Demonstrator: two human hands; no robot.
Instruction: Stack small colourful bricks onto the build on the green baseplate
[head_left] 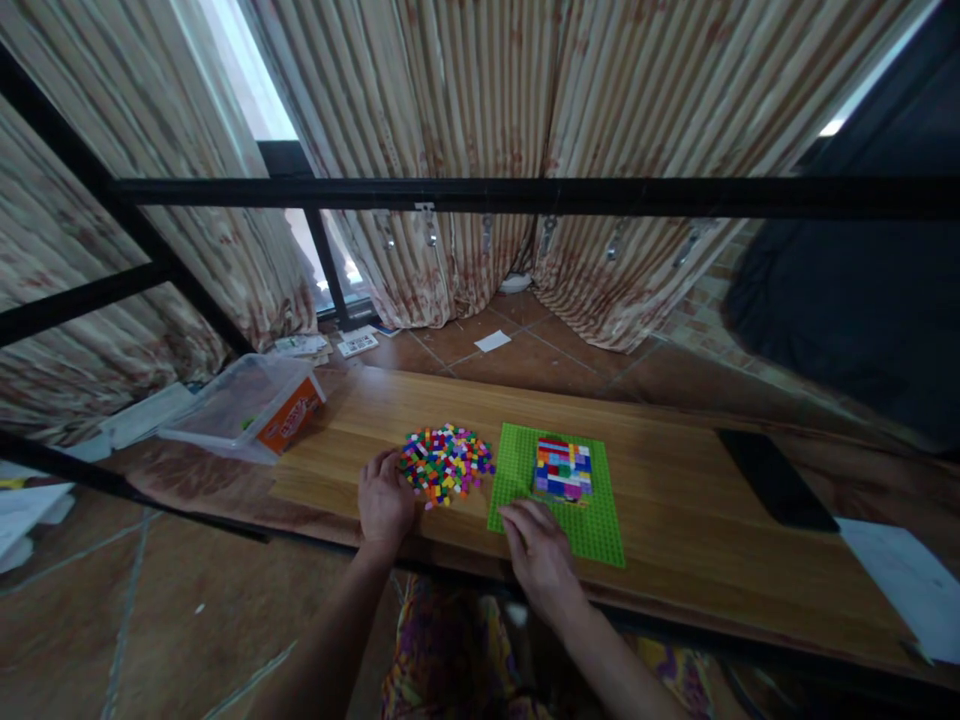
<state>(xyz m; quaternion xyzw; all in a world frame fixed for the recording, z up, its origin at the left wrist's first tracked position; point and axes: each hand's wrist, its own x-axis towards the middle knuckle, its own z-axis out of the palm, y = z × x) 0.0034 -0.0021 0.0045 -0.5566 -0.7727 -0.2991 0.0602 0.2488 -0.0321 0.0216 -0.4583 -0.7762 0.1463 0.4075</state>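
Lower centre, your right hand (538, 548) curls over the green studded baseplate (516, 460), your left hand (386, 500) beside loose toy bricks (448, 463); I can't tell whether these 2 grip anything. Bricks look light, stiff, easily dropped: pinch opposite sides. Centre-right, the baseplate carries a brick mosaic (562, 470). The plastic bin (291, 412), left, blocks neither.

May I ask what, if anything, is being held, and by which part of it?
It cannot be told: the left hand is at the brick pile, the right hand over the green baseplate; any held brick would be too small to see.
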